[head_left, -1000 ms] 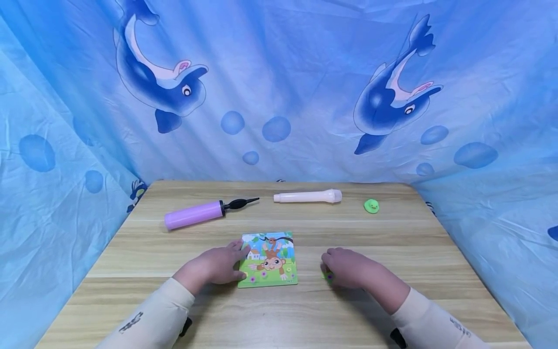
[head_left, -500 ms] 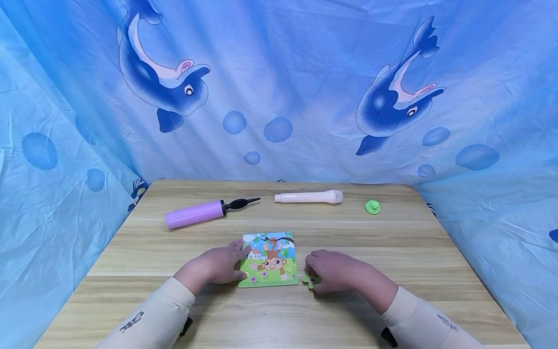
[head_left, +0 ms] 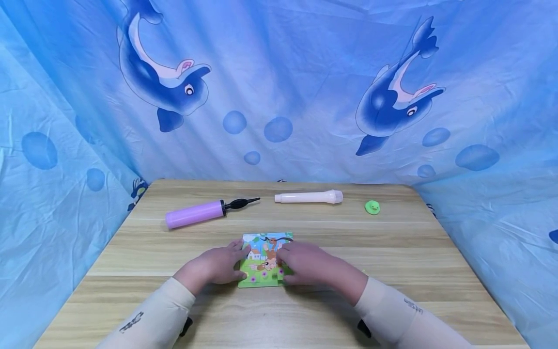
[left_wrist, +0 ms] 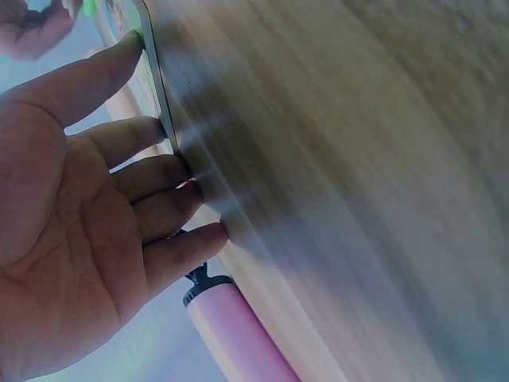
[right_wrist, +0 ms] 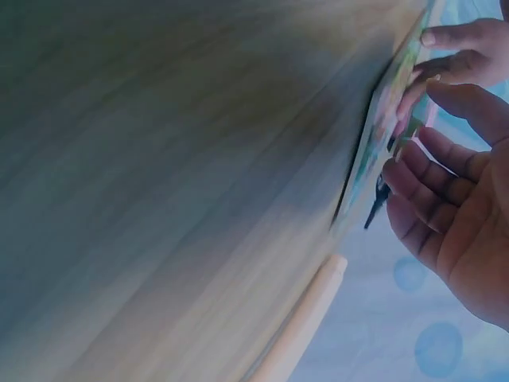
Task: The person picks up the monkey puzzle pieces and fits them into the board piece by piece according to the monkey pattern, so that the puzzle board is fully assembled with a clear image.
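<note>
A square jigsaw puzzle (head_left: pixel 257 280) with a cartoon monkey lies flat on the wooden table. My left hand (head_left: pixel 220 265) rests along its left edge; in the left wrist view the fingers (left_wrist: pixel 131 143) are fairly straight, with the thumb on the rim. Over the puzzle's right side, my right hand (head_left: pixel 305 263) pinches a green puzzle piece (head_left: pixel 280 277) between thumb and fingers. The hand covers much of that side, so whether the piece touches the board cannot be told. From the right wrist, the puzzle board (right_wrist: pixel 367 151) shows edge-on beside the right hand (right_wrist: pixel 461 191).
Behind the puzzle lie a purple hand pump (head_left: pixel 194 214) with a black nozzle and a pale pink toy microphone (head_left: pixel 307 197). A small green duck toy (head_left: pixel 372 207) sits at the back right. Blue dolphin-printed cloth (head_left: pixel 279 87) surrounds the table.
My right hand has moved left with the puzzle piece, from the bare table to above the puzzle's right side. The left hand has stayed at the puzzle's left edge.
</note>
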A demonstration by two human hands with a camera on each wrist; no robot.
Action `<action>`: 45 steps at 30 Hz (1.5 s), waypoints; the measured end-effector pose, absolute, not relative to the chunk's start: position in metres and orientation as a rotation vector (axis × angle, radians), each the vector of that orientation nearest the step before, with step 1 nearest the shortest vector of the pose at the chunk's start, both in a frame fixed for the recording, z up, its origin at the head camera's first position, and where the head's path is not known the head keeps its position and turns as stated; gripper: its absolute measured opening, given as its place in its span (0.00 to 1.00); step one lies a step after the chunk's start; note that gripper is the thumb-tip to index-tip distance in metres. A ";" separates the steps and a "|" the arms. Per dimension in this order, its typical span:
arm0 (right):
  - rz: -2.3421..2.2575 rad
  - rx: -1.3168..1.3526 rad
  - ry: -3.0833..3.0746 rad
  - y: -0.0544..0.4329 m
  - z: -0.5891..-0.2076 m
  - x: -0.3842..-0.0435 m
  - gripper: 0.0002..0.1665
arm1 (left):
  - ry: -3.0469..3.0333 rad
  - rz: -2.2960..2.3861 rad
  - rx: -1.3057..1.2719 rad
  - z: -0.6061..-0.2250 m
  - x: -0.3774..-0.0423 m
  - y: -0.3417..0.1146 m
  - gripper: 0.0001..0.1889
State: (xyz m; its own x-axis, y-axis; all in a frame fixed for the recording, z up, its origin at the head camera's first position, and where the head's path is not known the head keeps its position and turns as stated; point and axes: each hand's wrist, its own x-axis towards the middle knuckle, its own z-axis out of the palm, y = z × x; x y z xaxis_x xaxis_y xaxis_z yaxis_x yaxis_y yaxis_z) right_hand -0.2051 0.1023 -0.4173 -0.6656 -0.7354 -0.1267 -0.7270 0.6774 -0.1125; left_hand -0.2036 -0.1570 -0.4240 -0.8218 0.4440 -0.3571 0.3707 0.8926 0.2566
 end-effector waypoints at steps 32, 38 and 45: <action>0.186 -1.554 2.661 0.077 -0.425 -0.192 0.23 | 2.649 0.242 0.587 -0.420 -0.202 -0.158 0.39; 0.188 -1.531 2.636 0.078 -0.425 -0.192 0.23 | 2.644 0.246 0.604 -0.420 -0.202 -0.157 0.38; 0.071 -1.534 2.642 0.094 -0.421 -0.191 0.24 | 2.644 0.246 0.603 -0.421 -0.202 -0.156 0.38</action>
